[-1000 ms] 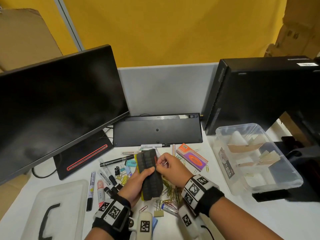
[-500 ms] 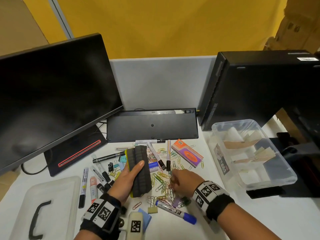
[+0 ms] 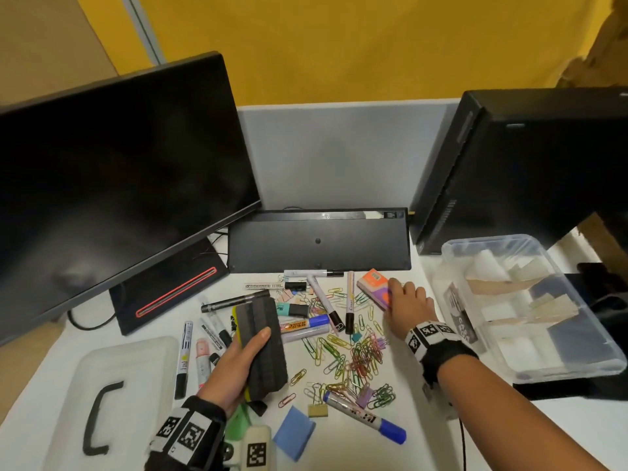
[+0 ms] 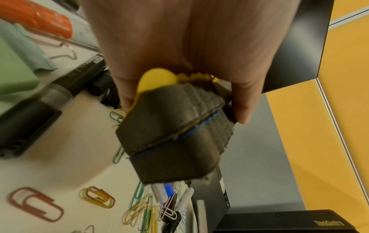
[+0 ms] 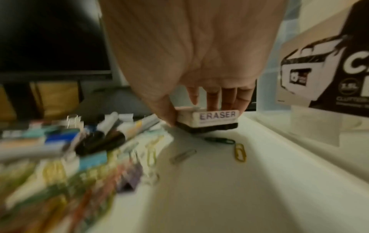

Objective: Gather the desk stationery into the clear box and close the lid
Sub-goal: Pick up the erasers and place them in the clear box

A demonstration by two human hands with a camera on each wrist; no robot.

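The right hand point(image 3: 409, 305) has its grip closing on the boxed eraser point(image 3: 373, 287), thumb on one long side and fingers point(image 5: 213, 97) over the top, where it lies flat on the surface just left of the clear box point(image 3: 530, 311). The left hand point(image 3: 238, 362) holds a dark felt board eraser point(image 3: 261, 348), fingers wrapped round its width, further left of the box above the paper clips point(image 3: 356, 355). Both look light; the boxed one seems stiff, best pinched across its long sides, the felt pad soft and grippy.
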